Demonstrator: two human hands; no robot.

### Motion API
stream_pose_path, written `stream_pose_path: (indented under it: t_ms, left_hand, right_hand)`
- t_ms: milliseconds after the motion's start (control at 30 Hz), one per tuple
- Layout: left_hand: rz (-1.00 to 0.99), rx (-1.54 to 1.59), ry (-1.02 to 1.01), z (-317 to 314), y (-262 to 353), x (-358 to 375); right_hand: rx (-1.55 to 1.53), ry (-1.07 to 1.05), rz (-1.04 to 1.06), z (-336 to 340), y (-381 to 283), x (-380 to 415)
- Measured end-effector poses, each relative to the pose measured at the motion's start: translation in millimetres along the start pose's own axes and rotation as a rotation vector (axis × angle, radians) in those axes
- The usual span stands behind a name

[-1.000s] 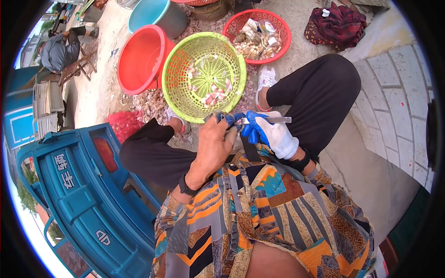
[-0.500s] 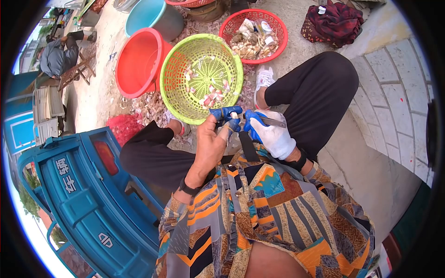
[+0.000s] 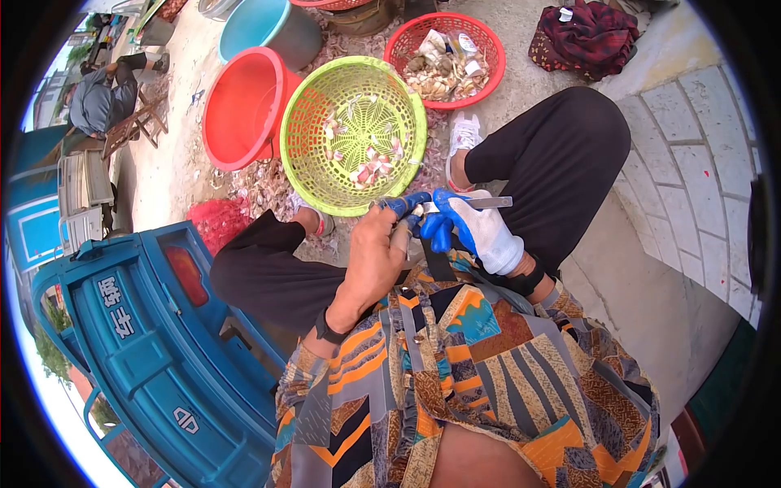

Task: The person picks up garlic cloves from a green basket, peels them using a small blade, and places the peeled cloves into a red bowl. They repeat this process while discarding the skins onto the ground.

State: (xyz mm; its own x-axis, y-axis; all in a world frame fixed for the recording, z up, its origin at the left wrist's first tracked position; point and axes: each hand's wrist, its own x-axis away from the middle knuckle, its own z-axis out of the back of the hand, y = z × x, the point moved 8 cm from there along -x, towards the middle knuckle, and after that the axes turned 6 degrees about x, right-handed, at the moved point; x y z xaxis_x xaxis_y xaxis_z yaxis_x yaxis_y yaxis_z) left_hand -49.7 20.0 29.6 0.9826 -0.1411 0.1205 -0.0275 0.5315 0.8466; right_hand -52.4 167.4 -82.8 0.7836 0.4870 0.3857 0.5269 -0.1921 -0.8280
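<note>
My left hand (image 3: 378,244), with blue coverings on some fingers, pinches a small pale garlic clove (image 3: 418,210). Wearing a white and blue glove, my right hand (image 3: 480,232) is closed on a knife (image 3: 488,202). The flat metal blade points to the right, and the knife's other end is at the clove. Just beyond my hands is a green basket (image 3: 294,175) with several pinkish-white cloves (image 3: 376,168) inside. A red basket (image 3: 498,77) behind it on the right holds garlic pieces and wrappers.
A red basin (image 3: 244,110) and a blue bucket (image 3: 272,32) stand beyond on the left. A blue vehicle (image 3: 154,350) is at my left. Dark red cloth (image 3: 582,41) lies at the upper right. A seated person (image 3: 102,102) is at the far left.
My right hand has turned, and the knife blade has swung up to point nearly level to the right. My left fingers have shifted slightly around the clove.
</note>
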Motion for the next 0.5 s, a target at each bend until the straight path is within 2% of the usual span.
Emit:
stream_pose_path:
  t_ms: [100,167,233,333,367,467,500]
  left_hand:
    - [0.084,0.154,-0.020,-7,-17,2]
    - [0.143,0.330,0.015,-9,-21,3]
    - [0.191,0.601,0.087,-10,-22,-1]
    - [0.204,0.696,0.104,-10,-26,-4]
    - [0.232,0.765,0.122,-10,-29,-5]
    - [0.157,0.671,0.108,-9,-28,-5]
    - [0.171,0.669,0.105,-10,-30,-3]
  right_hand:
    - [0.064,-0.031,0.026,1,5,-4]
    - [-0.007,-0.072,0.013,0,11,-3]
    - [-0.225,-0.133,-0.048,-18,-14,7]
    - [0.280,0.095,0.012,-13,-35,16]
    - [0.600,0.155,0.326,-10,-46,17]
    - [0.230,0.186,0.268,-12,-53,19]
    - [0.213,0.186,0.274,-12,-52,20]
